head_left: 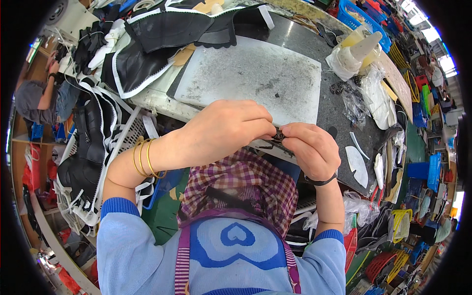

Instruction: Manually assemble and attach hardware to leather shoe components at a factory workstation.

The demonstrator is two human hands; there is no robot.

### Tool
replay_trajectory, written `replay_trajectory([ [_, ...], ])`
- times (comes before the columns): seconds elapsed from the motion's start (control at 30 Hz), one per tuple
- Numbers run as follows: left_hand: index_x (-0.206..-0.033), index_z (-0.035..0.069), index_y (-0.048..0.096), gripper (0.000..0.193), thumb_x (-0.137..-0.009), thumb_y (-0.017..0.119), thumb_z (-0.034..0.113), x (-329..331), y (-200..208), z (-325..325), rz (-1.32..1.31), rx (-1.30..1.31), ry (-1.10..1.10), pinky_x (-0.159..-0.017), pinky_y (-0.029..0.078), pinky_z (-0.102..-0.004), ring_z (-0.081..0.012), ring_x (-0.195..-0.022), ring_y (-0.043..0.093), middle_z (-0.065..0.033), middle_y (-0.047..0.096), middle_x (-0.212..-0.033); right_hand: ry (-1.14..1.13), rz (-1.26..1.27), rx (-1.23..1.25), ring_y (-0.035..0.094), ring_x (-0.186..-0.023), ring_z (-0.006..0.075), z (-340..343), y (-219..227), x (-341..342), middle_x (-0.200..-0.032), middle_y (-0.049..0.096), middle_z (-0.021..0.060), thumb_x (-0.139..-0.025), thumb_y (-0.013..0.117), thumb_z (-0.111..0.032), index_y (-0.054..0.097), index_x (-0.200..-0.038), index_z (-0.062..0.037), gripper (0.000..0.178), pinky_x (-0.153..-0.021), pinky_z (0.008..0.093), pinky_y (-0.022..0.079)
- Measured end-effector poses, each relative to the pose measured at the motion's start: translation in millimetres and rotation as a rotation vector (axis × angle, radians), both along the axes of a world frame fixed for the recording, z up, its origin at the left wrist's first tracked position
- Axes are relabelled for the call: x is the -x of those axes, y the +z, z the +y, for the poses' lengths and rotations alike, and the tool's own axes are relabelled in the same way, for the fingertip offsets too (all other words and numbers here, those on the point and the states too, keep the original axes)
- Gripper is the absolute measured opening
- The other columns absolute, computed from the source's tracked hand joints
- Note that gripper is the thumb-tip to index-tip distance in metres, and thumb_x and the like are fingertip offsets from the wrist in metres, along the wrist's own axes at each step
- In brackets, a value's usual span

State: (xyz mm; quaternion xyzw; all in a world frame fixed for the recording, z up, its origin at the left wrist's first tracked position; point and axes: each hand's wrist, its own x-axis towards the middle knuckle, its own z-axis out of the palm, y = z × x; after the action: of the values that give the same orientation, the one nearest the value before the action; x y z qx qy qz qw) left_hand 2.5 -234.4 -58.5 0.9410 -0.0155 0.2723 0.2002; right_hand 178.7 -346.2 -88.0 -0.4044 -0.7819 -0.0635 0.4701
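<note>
My left hand (228, 125) and my right hand (314, 150) meet at the near edge of the worktable. Fingers of both are pinched on a small dark piece (278, 136) with what looks like a shiny, knobbly surface; its exact kind is too small to make out. A short black end (266, 147) hangs just below my left fingertips. Beyond my hands lies a worn white board (255, 73), smudged grey, with a tiny black scrap (277, 95) on it. Black panels with white zipper edging (172, 32) are heaped at the board's far left.
A white nozzle bottle (355, 53) stands at the right of the dark tabletop (337, 110). Near it are clear plastic bags (376, 98) and a white cut piece (356, 166). More black pieces (88, 137) fill a white basket at left. Another person (42, 101) sits far left.
</note>
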Motion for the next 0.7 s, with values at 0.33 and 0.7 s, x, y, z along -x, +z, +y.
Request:
replay_trajectory([
  [0.33, -0.085, 0.002, 0.057, 0.022, -0.063, 0.061, 0.005, 2.2, 2.8, -4.4, 0.216, -0.158, -0.058, -0.06, 0.049, -0.0282, -0.021, -0.075, 0.058, -0.0069, 0.057, -0.086, 0.062, -0.088, 0.108, 0.06, -0.069, 0.0226, 2.6, 8.0, -2.8, -0.085, 0.059, 0.0096, -0.065, 0.06, -0.002, 0.059, -0.082, -0.0004, 0.017, -0.056, 0.0296, 0.049],
  [0.7, -0.085, 0.005, 0.06, 0.021, -0.065, 0.065, -0.001, 0.8, 10.3, -7.0, 0.043, 0.204, 0.049, -0.058, 0.047, -0.0264, -0.0203, -0.069, 0.059, -0.0068, 0.059, -0.076, -0.045, 0.139, 0.223, 0.06, -0.067, 0.0186, 0.9, 11.5, 6.3, -0.076, 0.06, 0.007, -0.061, 0.063, 0.005, 0.059, -0.075, -0.0018, 0.016, -0.056, 0.025, 0.048],
])
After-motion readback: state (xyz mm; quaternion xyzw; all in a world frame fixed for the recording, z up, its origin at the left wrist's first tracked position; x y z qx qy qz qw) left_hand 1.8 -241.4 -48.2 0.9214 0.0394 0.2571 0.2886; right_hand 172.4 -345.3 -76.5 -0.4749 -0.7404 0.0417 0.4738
